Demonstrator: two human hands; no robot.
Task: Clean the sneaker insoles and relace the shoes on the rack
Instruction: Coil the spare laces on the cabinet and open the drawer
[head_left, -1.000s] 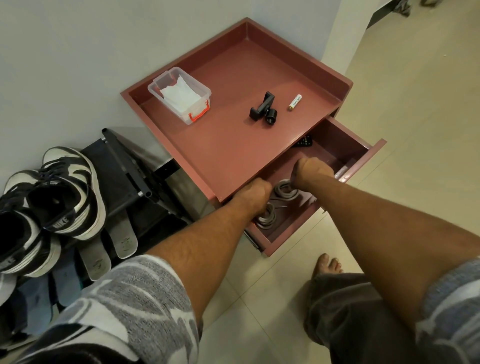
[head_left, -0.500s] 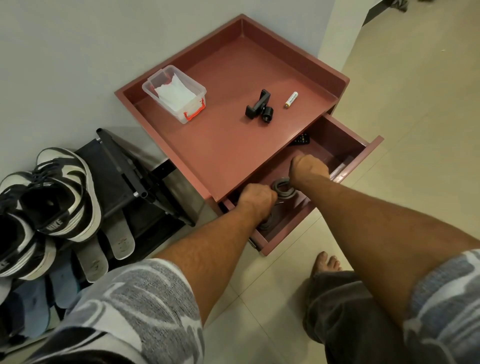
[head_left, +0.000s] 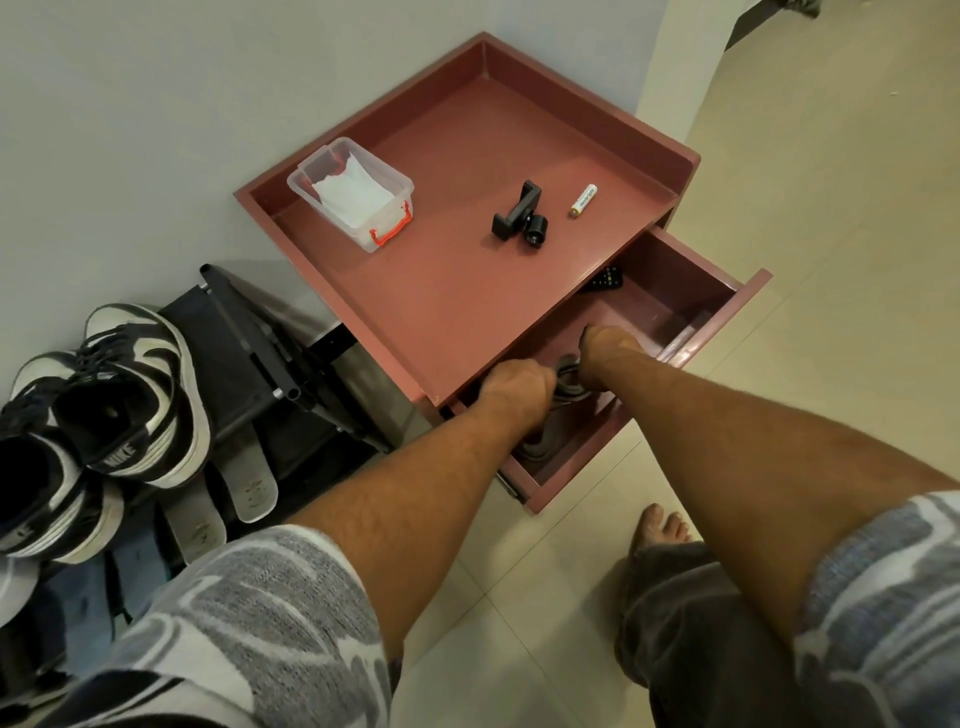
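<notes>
Both my hands reach into the open drawer (head_left: 727, 312) of a red-brown cabinet. My left hand (head_left: 514, 387) and my right hand (head_left: 605, 353) are fisted around coiled grey shoelaces (head_left: 566, 384). A second grey coil (head_left: 540, 441) lies lower in the drawer, partly under my left forearm. My fingers are hidden behind the backs of the hands. A pair of black-and-white sneakers (head_left: 119, 400) sits on top of the black shoe rack (head_left: 244, 358) at the left.
The cabinet's tray top (head_left: 441, 306) carries a clear plastic box (head_left: 353, 192) with white cloth, a black phone clamp (head_left: 519, 215) and a battery (head_left: 583, 200). A black remote (head_left: 608, 278) lies at the drawer's back. Grey slippers (head_left: 249, 488) sit on the rack's lower shelf. My bare foot (head_left: 662, 525) is on the tiled floor.
My hands have drawn closer together in the drawer, closing on the grey lace coil between them. The view has shifted slightly.
</notes>
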